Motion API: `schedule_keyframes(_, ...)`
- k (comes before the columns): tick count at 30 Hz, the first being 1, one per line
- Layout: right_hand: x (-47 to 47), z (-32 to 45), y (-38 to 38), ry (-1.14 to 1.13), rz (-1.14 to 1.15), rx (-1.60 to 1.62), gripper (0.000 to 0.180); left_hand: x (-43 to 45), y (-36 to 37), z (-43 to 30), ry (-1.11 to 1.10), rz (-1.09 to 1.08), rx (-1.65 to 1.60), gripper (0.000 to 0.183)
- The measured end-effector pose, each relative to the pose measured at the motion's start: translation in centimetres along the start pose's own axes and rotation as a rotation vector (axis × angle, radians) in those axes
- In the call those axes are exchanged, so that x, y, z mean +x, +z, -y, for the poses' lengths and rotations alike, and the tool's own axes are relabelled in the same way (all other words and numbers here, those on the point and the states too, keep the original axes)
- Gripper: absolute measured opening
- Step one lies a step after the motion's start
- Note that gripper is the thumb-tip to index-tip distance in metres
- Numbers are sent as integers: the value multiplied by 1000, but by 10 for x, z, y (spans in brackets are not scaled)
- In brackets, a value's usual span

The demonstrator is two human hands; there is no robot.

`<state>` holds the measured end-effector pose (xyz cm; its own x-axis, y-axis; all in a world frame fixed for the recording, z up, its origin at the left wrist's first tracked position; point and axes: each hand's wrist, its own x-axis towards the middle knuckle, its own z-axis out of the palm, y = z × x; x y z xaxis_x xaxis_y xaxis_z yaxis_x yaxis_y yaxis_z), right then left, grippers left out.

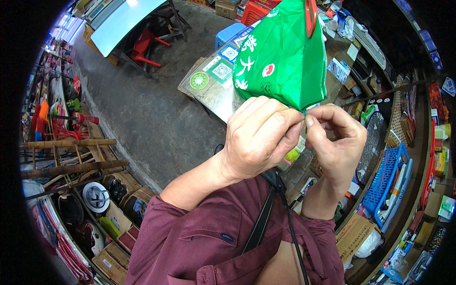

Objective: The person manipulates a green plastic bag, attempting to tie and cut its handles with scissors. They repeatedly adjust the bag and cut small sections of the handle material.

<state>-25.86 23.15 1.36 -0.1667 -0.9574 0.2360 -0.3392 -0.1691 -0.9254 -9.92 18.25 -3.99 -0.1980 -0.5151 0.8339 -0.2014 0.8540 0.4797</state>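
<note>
A green plastic package (281,60) with white printed characters and a red-and-white mark lies on the wooden counter in the upper middle. Red handles, perhaps of scissors (310,19), rest against its upper right edge. My left hand (262,137) pinches the package's near lower corner between thumb and fingers. Directly to its right, my right hand (335,137) has thumb and forefinger closed at the same corner, the other fingers curled. The fingertips of both hands nearly touch there, and they hide the exact grip.
The counter (210,92) carries printed code cards. Beyond it stand a blue stool (228,34) and a red plastic chair (144,48) near a white-topped table (124,21). A blue plastic basket (383,181) sits on the crowded shelves at right. Bamboo poles (71,169) and boxes line the left.
</note>
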Motion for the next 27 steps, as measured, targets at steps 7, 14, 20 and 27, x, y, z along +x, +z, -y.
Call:
schedule_keyframes(7, 2, -4, 2, 22, -38, 26, 6, 1, 2, 2, -25, -32, -23, 19)
schedule_keyframes(14, 3, -6, -5, 97, 16, 112, 7, 1, 1, -3, -215, -14, -213, 17)
schedule_keyframes(20, -1, -3, -7, 110, -20, 130, 9, 0, -1, -2, -213, 6, -234, 19)
schedule_keyframes(27, -6, -1, 1, 99, -54, 79, 9, 1, 2, 0, -116, 3, -158, 19)
